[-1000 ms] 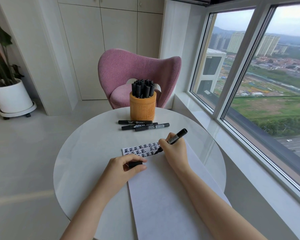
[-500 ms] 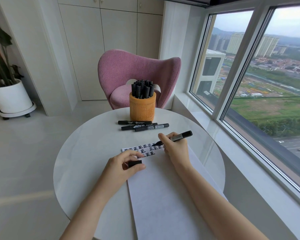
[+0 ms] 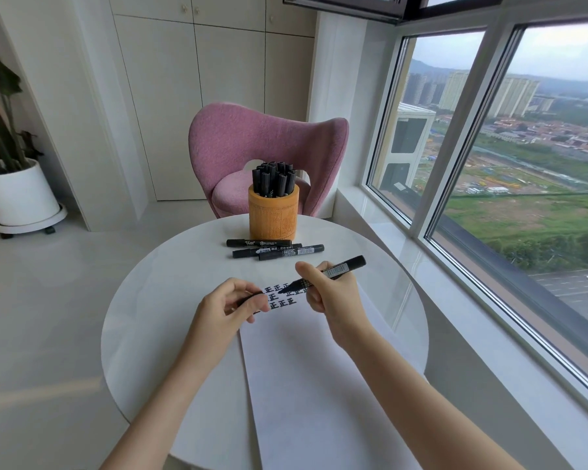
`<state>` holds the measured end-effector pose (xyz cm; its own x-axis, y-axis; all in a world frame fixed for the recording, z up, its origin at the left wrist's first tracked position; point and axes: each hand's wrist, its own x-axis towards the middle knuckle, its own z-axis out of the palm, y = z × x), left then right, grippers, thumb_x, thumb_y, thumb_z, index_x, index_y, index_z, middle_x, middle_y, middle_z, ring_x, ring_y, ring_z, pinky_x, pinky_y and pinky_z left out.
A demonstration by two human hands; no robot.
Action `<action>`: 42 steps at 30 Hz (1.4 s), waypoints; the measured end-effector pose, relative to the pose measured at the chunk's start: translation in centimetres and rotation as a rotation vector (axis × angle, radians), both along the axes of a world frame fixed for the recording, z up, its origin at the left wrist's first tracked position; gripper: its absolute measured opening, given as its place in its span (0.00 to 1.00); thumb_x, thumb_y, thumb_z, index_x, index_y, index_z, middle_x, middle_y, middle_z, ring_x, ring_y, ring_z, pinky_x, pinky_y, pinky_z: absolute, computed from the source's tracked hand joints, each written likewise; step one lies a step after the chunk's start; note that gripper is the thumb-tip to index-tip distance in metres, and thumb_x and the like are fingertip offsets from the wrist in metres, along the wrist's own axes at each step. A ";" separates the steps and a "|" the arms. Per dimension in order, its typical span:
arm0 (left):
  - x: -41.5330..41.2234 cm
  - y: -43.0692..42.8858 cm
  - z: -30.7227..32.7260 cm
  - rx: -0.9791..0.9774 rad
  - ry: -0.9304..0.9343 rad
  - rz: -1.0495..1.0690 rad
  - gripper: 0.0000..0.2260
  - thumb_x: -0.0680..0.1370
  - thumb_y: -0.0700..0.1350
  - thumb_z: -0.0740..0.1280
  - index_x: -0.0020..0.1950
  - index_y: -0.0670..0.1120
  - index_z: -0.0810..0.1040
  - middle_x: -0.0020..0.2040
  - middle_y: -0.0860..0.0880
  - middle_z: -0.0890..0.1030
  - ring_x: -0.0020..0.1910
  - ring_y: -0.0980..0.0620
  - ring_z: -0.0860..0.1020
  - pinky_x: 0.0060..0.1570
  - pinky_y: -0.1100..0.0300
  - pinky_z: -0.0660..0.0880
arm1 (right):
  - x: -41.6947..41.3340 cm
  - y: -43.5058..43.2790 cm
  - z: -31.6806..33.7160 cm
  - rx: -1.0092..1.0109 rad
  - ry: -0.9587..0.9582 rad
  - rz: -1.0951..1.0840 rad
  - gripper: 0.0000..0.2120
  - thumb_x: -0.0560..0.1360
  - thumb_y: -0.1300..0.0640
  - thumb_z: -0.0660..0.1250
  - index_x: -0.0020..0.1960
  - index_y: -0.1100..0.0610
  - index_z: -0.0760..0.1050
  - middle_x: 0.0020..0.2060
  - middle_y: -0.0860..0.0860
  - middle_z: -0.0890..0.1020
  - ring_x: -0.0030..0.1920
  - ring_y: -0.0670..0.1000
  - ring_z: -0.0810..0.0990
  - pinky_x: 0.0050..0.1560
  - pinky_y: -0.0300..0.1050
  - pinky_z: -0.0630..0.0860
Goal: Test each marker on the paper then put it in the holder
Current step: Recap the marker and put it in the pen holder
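Note:
My right hand (image 3: pixel 333 295) holds an uncapped black marker (image 3: pixel 333 271) lifted above the white paper (image 3: pixel 306 374), its tip pointing left toward my left hand (image 3: pixel 230 308). My left hand pinches the marker's black cap (image 3: pixel 252 300) just left of the tip. Rows of black test marks (image 3: pixel 284 295) fill the paper's far end. Three capped black markers (image 3: pixel 275 249) lie on the round white table (image 3: pixel 157 320) in front of the orange wooden holder (image 3: pixel 274 217), which stands packed with several black markers.
A pink chair (image 3: pixel 265 144) stands behind the table. A large window (image 3: pixel 510 171) and its sill run along the right. A white plant pot (image 3: pixel 17 195) on a wheeled base sits on the floor at far left.
My right hand stopped writing and lifted the marker off the paper, turning it level. My left hand rose from the paper and brought the cap toward the tip.

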<state>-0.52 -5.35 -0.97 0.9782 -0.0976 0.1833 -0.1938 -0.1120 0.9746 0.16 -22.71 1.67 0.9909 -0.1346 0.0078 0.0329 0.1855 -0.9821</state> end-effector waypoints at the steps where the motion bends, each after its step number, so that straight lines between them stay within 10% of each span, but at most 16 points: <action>1: 0.0 -0.1 0.2 -0.005 -0.004 -0.001 0.03 0.74 0.39 0.69 0.44 0.44 0.77 0.37 0.49 0.85 0.30 0.56 0.75 0.37 0.69 0.73 | -0.2 0.2 0.1 0.003 -0.004 0.002 0.20 0.75 0.64 0.67 0.33 0.54 0.59 0.23 0.48 0.59 0.23 0.47 0.55 0.23 0.35 0.56; 27: -2.2 -2.0 2.5 0.176 -0.280 0.184 0.08 0.70 0.39 0.74 0.43 0.49 0.78 0.37 0.56 0.83 0.39 0.59 0.81 0.40 0.67 0.76 | -1.3 3.1 0.7 0.118 0.000 0.133 0.23 0.76 0.61 0.68 0.29 0.53 0.58 0.22 0.47 0.57 0.24 0.47 0.53 0.25 0.38 0.53; 33: -1.3 -1.3 2.7 0.175 -0.216 0.250 0.02 0.74 0.44 0.71 0.43 0.47 0.80 0.37 0.53 0.83 0.38 0.58 0.81 0.37 0.69 0.74 | -1.2 2.1 1.8 -0.250 0.110 0.117 0.22 0.73 0.40 0.68 0.34 0.59 0.75 0.23 0.52 0.68 0.26 0.49 0.65 0.28 0.37 0.62; 38: -0.4 -0.9 3.2 0.198 -0.159 0.253 0.05 0.76 0.45 0.68 0.40 0.46 0.80 0.31 0.51 0.81 0.32 0.62 0.78 0.33 0.75 0.69 | -0.5 1.4 1.1 -0.733 -0.462 -0.026 0.06 0.73 0.60 0.72 0.49 0.57 0.77 0.37 0.45 0.71 0.32 0.45 0.69 0.35 0.32 0.67; 42: 0.1 -1.4 3.9 0.211 -0.162 0.263 0.09 0.76 0.48 0.67 0.39 0.47 0.79 0.27 0.54 0.78 0.29 0.64 0.75 0.30 0.75 0.67 | 1.0 1.6 0.6 -0.979 -0.628 0.090 0.08 0.73 0.60 0.72 0.51 0.58 0.78 0.48 0.48 0.73 0.36 0.50 0.74 0.39 0.50 0.75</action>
